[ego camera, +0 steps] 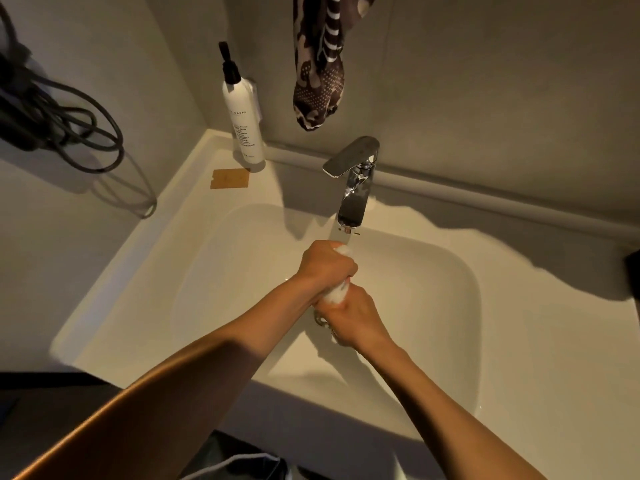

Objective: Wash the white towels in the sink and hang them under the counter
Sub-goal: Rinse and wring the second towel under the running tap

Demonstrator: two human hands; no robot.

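Observation:
A white towel (337, 292) is bunched into a tight roll over the middle of the white sink (214, 271), just below the chrome tap (353, 188). My left hand (323, 263) is closed around the roll's far end. My right hand (356, 315) is closed around its near end. Only a short stretch of towel shows between the two fists, plus a tip by the left thumb. The drain is mostly hidden under my hands. I cannot tell whether water is running.
A white pump bottle (244, 116) stands at the sink's back left corner, beside a small brown card (230, 178). A patterned dark cloth (318, 64) hangs on the wall above the tap. Black cables (52, 116) hang on the left wall.

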